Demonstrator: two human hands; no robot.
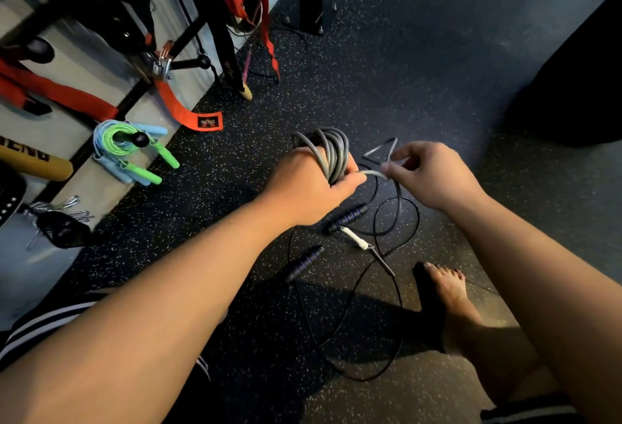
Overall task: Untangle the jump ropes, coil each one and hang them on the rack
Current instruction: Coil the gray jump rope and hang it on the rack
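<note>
Hands: left hand (pixel 303 188) grips the grey plastic jump-rope coil (pixel 331 150), several loops standing up out of the fist; forearm stretched fwd, back of hand up. Right hand (pixel 427 174) has thumb + forefinger pinching the coil's loose grey tail (pixel 372 173) just beside the left thumb, wrist dipped.

Step, as judged: finishing 1 coil. Keep the tail taut, wrap it across the loops, tuck the end so nothing springs open.

Location: coil in mid-air over the floor. Thin black cord rope (pixel 397 218) w/ 2 purple-banded handles lies loose below. Black metal wall rack (pixel 188 36) at left, 1 peg holding the green and blue ropes (pixel 124 147).
</note>
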